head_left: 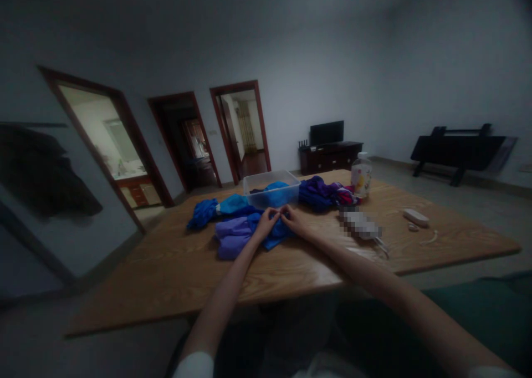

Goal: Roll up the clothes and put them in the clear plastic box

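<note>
My left hand [267, 221] and my right hand [293, 219] meet over a blue cloth [274, 235] on the wooden table [174, 267]. Both hands have their fingers pinched on the cloth's upper edge, close together. A purple cloth [233, 236] lies bunched just left of the blue one. Behind my hands stands a clear plastic box [271, 188] with more blue cloth inside. Further blue cloths [211, 209] lie left of the box, and dark purple and red cloths [322, 194] lie to its right.
A soap bottle [361, 176] stands at the back right of the table. A blurred-out object [359, 224], a white case [415, 217] and a small cord lie on the right side. Doorways, a TV stand and a dark bench line the room's walls.
</note>
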Demonstrator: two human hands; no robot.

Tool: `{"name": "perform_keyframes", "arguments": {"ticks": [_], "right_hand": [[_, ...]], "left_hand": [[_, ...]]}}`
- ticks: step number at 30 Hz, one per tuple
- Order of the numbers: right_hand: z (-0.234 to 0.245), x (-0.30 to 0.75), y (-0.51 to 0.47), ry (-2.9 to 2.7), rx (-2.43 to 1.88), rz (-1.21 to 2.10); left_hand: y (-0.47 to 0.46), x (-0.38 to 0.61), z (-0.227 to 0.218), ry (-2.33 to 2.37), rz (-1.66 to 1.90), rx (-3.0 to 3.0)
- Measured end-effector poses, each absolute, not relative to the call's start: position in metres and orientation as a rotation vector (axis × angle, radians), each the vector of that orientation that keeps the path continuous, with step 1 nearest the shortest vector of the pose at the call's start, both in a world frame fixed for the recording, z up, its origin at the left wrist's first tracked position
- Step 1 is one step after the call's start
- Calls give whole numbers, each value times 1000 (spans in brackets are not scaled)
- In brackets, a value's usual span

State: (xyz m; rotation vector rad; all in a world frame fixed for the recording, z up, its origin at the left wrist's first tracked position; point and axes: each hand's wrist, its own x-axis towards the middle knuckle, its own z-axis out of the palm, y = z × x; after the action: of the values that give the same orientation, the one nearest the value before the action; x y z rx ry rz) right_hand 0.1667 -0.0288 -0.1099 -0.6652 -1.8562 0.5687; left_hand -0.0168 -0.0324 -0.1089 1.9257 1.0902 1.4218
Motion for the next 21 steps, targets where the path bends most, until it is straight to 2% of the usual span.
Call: {"name": "perform_keyframes", "arguments": {"ticks": [21], "right_hand": [[-105, 168, -32, -1836, -708, 524]], "left_hand": [[-38, -16, -104, 1051, 1410, 1940]]}}
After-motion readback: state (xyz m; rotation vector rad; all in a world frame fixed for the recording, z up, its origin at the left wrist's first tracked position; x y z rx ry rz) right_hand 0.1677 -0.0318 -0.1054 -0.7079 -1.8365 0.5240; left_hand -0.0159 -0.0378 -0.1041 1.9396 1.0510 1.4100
